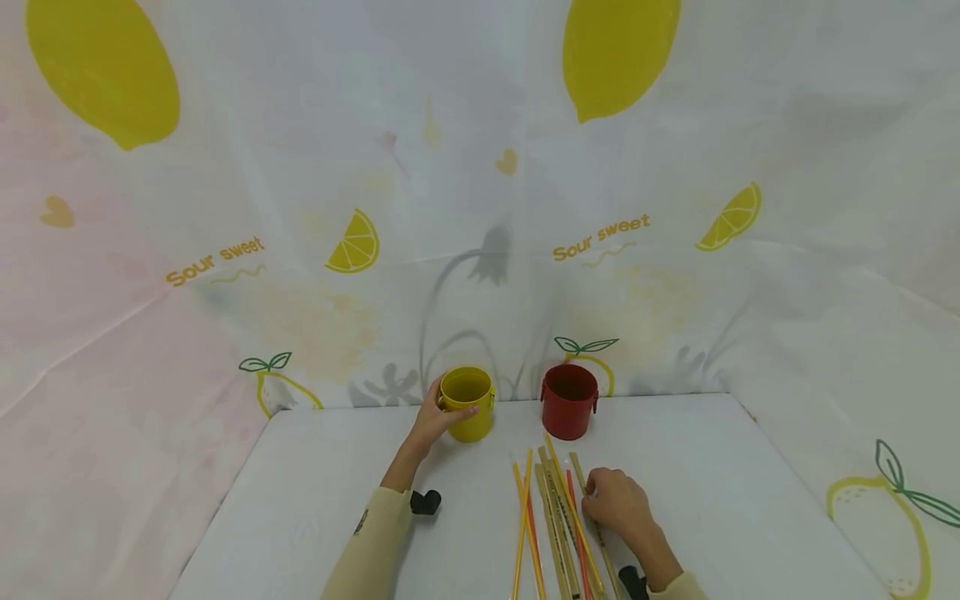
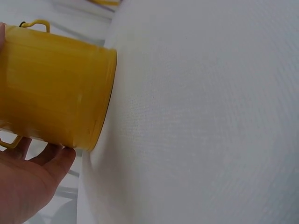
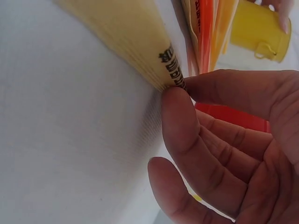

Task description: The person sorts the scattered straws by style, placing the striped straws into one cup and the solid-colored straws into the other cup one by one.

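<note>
Your left hand [image 2: 25, 186] grips the bucket [image 2: 51, 88] — fingertips [image 2: 67, 156] near its base, which meets the white table [image 2: 201, 112]. A small loop [image 2: 41, 21] juts from either side — the lower one beside your fingers.

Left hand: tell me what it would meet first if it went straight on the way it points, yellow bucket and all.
Past the yellow bucket it grips, the left hand would probably meet the lemon-printed backdrop first; how much gap lies between them is hard to judge.

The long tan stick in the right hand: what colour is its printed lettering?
Black lettering, clearest in the right wrist view.
</note>
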`<action>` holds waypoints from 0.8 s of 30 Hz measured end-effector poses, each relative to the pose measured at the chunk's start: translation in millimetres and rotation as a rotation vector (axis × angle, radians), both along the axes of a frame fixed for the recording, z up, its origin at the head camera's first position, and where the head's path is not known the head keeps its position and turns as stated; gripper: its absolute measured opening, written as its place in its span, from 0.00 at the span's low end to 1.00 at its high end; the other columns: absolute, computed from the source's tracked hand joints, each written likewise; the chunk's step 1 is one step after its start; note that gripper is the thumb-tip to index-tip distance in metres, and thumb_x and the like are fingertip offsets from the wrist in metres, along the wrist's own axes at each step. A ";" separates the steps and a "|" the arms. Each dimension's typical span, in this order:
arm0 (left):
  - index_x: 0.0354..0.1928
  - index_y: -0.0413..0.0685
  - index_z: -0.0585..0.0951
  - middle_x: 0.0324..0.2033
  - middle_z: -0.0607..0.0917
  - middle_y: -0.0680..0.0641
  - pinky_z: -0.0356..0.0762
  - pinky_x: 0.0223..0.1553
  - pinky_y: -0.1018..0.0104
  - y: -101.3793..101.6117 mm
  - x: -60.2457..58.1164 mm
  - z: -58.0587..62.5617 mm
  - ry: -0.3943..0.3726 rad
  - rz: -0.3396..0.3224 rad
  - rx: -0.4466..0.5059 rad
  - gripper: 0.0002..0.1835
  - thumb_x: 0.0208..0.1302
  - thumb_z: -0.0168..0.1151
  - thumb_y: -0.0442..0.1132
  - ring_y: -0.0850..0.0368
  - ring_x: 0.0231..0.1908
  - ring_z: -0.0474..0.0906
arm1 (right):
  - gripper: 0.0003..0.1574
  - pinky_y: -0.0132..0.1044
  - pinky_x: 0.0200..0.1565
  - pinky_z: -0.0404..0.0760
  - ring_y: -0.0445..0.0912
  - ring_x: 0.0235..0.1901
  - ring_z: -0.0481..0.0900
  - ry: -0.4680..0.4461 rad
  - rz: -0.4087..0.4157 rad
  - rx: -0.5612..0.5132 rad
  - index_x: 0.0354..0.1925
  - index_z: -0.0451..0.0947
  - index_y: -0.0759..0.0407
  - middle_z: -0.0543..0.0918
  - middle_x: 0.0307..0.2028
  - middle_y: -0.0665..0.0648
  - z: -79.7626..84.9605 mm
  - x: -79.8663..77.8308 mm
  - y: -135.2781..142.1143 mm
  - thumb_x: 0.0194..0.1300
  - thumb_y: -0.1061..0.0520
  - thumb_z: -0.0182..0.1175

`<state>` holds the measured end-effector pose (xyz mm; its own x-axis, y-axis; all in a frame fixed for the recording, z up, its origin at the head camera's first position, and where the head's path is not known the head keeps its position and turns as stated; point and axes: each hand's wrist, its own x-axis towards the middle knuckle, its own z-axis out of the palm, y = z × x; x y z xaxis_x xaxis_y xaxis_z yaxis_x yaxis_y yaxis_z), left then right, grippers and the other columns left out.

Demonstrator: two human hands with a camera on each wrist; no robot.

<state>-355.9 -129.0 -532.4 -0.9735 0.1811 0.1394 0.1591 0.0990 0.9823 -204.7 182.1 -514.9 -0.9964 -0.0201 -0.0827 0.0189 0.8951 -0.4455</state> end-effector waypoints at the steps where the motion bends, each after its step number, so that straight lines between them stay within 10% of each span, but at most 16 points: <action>1: 0.73 0.55 0.61 0.64 0.71 0.46 0.58 0.66 0.42 0.1 0.0 0.1 0.000 0.001 0.000 0.50 0.50 0.79 0.45 0.43 0.65 0.65 | 0.05 0.36 0.21 0.69 0.45 0.20 0.70 -0.003 0.000 0.000 0.27 0.78 0.59 0.73 0.20 0.51 0.5 -0.2 0.1 0.53 0.62 0.66; 24: 0.72 0.55 0.62 0.64 0.71 0.47 0.59 0.66 0.44 0.6 -0.9 -1.4 0.010 0.015 -0.008 0.49 0.50 0.80 0.45 0.45 0.65 0.65 | 0.08 0.37 0.19 0.71 0.41 0.16 0.72 0.156 -0.033 -0.093 0.32 0.78 0.57 0.77 0.16 0.46 39.7 2.7 6.2 0.54 0.57 0.67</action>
<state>-356.8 -128.4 -533.8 -0.9748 0.1675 0.1475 0.1671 0.1096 0.9798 -202.1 188.3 -475.2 -0.9972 0.0120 0.0741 -0.0288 0.8499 -0.5262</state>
